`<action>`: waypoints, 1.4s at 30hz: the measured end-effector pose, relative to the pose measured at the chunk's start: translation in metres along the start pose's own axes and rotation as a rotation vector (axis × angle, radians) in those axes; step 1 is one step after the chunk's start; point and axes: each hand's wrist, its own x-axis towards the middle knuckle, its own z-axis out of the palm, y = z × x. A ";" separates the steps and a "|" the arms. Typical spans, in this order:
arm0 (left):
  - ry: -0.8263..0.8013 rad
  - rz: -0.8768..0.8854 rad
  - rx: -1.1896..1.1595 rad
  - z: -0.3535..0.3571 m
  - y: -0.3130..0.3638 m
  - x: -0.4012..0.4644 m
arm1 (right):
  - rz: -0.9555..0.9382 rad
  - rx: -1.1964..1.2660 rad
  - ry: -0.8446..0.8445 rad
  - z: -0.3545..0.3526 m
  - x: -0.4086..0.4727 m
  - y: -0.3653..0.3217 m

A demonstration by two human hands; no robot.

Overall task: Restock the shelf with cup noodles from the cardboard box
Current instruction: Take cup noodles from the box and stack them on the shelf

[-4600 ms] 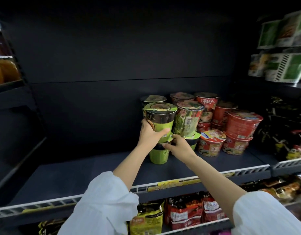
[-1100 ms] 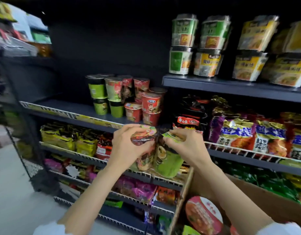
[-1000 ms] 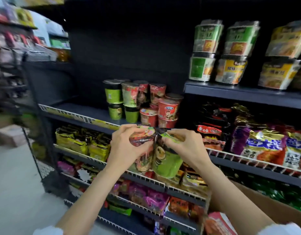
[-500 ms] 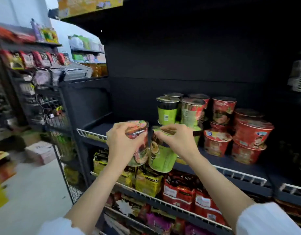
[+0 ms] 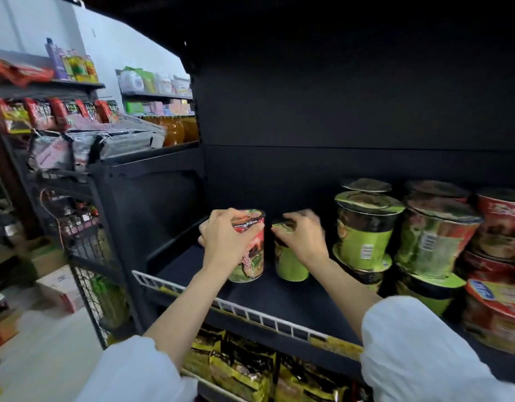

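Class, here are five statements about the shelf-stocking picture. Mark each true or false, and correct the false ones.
1. The left hand holds a red cup. True.
2. The right hand is empty. False: its grip is round the rim of a green cup.
3. The two held cups are side by side over the shelf, left of the stacked cups. True.
4. The shelf's left part is packed with cups. False: it is bare there; the stock stands on the right.
5. Yellow packets lie on the level below. True.
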 end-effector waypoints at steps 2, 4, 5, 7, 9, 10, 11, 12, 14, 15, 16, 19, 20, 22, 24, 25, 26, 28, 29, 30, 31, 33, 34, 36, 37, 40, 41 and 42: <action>-0.046 0.020 -0.021 0.008 -0.005 0.018 | 0.072 -0.013 0.014 0.015 0.018 0.012; -0.096 0.052 -0.035 0.016 -0.009 0.033 | 0.112 -0.031 0.063 0.029 0.032 0.025; -0.118 0.066 -0.045 0.019 -0.010 0.040 | 0.123 -0.043 0.099 0.036 0.037 0.031; -0.153 0.096 -0.063 0.024 -0.013 0.051 | 0.134 -0.075 0.167 0.046 0.043 0.043; -0.182 0.131 -0.071 0.027 -0.016 0.060 | 0.153 -0.137 0.175 0.053 0.046 0.053; -0.196 0.147 -0.072 0.028 -0.018 0.064 | 0.175 -0.165 0.161 0.054 0.048 0.057; -0.208 0.159 -0.074 0.029 -0.020 0.069 | 0.199 -0.215 0.137 0.056 0.050 0.060; -0.217 0.171 -0.079 0.030 -0.022 0.073 | 0.206 -0.313 0.109 0.057 0.052 0.060; -0.228 0.189 -0.095 0.032 -0.026 0.080 | 0.215 -0.529 0.044 0.060 0.057 0.058; -0.231 0.197 -0.100 0.034 -0.028 0.082 | 0.221 -0.592 0.016 0.060 0.058 0.057; -0.236 0.205 -0.104 0.036 -0.029 0.084 | 0.218 -0.620 -0.002 0.059 0.058 0.055; -0.239 0.215 -0.126 0.041 -0.030 0.085 | 0.176 -0.596 -0.086 0.048 0.059 0.054; -0.242 0.214 -0.133 0.043 -0.030 0.085 | 0.138 -0.620 -0.158 0.042 0.059 0.051; -0.254 0.210 -0.152 0.046 -0.028 0.083 | 0.100 -0.658 -0.298 0.034 0.060 0.046; -0.257 0.201 -0.181 0.049 -0.028 0.082 | 0.126 -0.551 -0.271 0.031 0.058 0.039; -0.252 0.201 -0.193 0.050 -0.027 0.083 | 0.132 -0.408 -0.197 0.029 0.055 0.032; -0.245 0.206 -0.201 0.051 -0.027 0.083 | 0.133 -0.204 -0.138 0.026 0.050 0.025; -0.236 0.227 -0.230 0.052 -0.023 0.085 | 0.126 0.216 -0.166 0.021 0.036 0.008; -0.241 0.240 -0.249 0.051 -0.020 0.085 | 0.113 0.322 -0.201 0.018 0.029 0.001; -0.257 0.254 -0.275 0.051 -0.015 0.086 | 0.095 0.359 -0.217 0.015 0.022 -0.005; -0.282 0.267 -0.302 0.050 -0.011 0.086 | 0.085 0.369 -0.196 0.014 0.020 -0.007; -0.314 0.306 -0.319 0.050 -0.001 0.087 | 0.079 0.381 -0.050 0.011 0.020 -0.010; -0.324 0.323 -0.312 0.050 0.003 0.088 | 0.077 0.385 0.028 0.010 0.021 -0.011; -0.359 0.331 -0.288 0.052 0.011 0.093 | 0.083 0.395 0.148 0.006 0.028 -0.009; -0.383 0.322 -0.271 0.053 0.014 0.097 | 0.099 0.408 0.191 0.004 0.032 -0.007; -0.462 0.304 -0.233 0.062 0.024 0.106 | 0.133 0.483 0.271 0.002 0.045 -0.003; -0.493 0.283 -0.248 0.066 0.027 0.107 | 0.146 0.487 0.288 0.003 0.050 -0.001; -0.516 0.254 -0.257 0.069 0.030 0.108 | 0.167 0.479 0.297 0.004 0.055 0.001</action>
